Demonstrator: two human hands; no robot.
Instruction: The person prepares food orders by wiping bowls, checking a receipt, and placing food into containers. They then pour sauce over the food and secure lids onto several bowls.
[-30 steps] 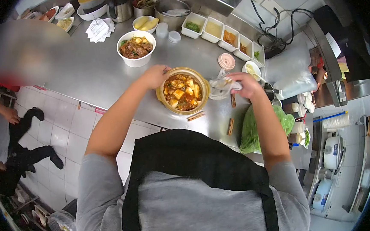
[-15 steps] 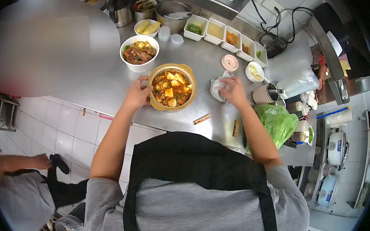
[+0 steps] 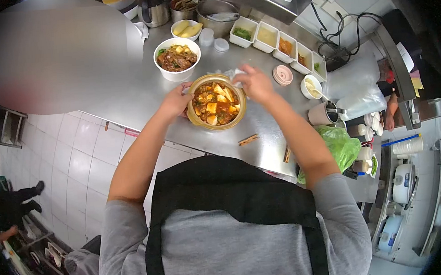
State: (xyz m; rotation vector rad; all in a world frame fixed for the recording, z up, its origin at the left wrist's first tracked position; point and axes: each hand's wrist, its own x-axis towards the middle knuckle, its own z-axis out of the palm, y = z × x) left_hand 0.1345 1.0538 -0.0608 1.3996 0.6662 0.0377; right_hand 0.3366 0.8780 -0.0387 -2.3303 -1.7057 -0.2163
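Observation:
A yellow-brown clay pot (image 3: 243,108) of tofu cubes in red-brown sauce stands on the steel counter. My left hand (image 3: 177,100) is closed on the pot's left rim, thumb on top. At the upper right rim my right hand (image 3: 255,84) pinches a crumpled white cloth (image 3: 236,76) against the pot. Part of the cloth is hidden behind the fingers and rim. Just behind the pot is a white bowl (image 3: 177,75) of browned meat and greens. Two short brown wooden pieces, one at the front (image 3: 248,139) and one further right (image 3: 286,154), lie nearer me.
White tubs of toppings (image 3: 244,32) line the back, beside a steel pot (image 3: 217,11). A pink lid (image 3: 282,75), a small white bowl (image 3: 311,87) and a green plastic bag (image 3: 338,147) are on the right. Other people are at the left and right edges.
My right hand has brought the white cloth leftward from the counter to the pot's upper right rim. My left hand stays at the left rim. The view has shifted slightly.

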